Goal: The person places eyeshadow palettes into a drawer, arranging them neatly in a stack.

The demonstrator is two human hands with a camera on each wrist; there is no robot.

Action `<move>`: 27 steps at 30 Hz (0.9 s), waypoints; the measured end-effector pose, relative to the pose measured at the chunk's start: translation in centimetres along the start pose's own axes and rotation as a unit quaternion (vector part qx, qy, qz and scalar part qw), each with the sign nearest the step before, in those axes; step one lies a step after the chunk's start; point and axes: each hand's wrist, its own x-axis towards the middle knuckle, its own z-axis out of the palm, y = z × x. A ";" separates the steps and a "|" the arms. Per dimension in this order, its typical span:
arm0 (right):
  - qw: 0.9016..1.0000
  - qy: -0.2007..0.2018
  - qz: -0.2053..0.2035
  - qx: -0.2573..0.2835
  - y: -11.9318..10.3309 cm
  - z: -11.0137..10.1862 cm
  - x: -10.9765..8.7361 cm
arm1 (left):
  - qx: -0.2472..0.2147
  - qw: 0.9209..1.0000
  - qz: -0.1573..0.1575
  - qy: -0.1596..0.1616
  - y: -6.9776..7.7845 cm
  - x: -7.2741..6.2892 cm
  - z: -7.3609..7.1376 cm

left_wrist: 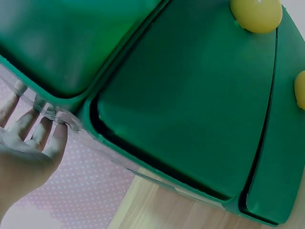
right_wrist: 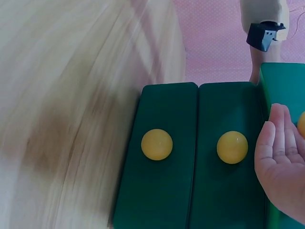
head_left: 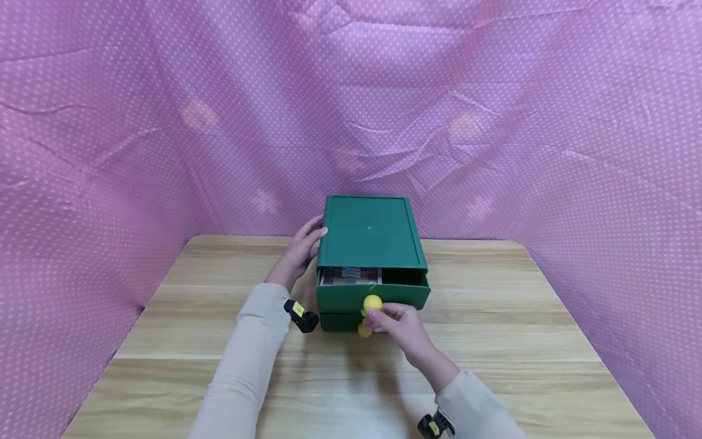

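A green drawer cabinet (head_left: 370,231) stands on the table, its top drawer (head_left: 345,299) pulled partway out. Inside that drawer, a printed card or box with a brick-like pattern (head_left: 351,277) is partly visible. My left hand (head_left: 301,250) rests against the cabinet's left side; its fingers are nearly straight in the left wrist view. At the drawer front, my right hand (head_left: 403,326) pinches the top drawer's yellow round knob (head_left: 373,303) between thumb and fingers. The thumb is hidden in the right wrist view. Two lower drawers, with yellow knobs (right_wrist: 157,144), sit flush below.
The cabinet is on a light wooden table (head_left: 219,341) with rounded back corners. Pink polka-dot cloth (head_left: 351,122) hangs behind the table and along both sides. A small black camera (head_left: 301,317) is strapped on the left wrist.
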 end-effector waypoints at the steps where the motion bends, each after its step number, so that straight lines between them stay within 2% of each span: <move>1: 1.000 0.000 0.001 0.002 0.0 0.0 0.2 | -0.001 1.000 0.000 0.000 0.0 0.0 0.0; 8: 1.000 -0.003 0.014 0.008 -0.1 -0.2 1.3 | 0.001 1.000 -0.002 -0.004 -0.1 0.2 -0.1; 15: 1.000 -0.006 0.012 0.008 -1.7 0.0 1.4 | 0.000 1.000 -0.005 -0.007 0.1 0.3 -0.1; 22: 1.000 -0.001 0.006 0.002 0.0 -0.5 2.9 | 0.003 1.000 -0.005 -0.004 0.1 0.5 -0.2; 27: 1.000 0.006 0.007 -0.001 -0.1 -0.5 3.3 | 0.002 1.000 0.001 -0.004 0.1 0.6 -0.2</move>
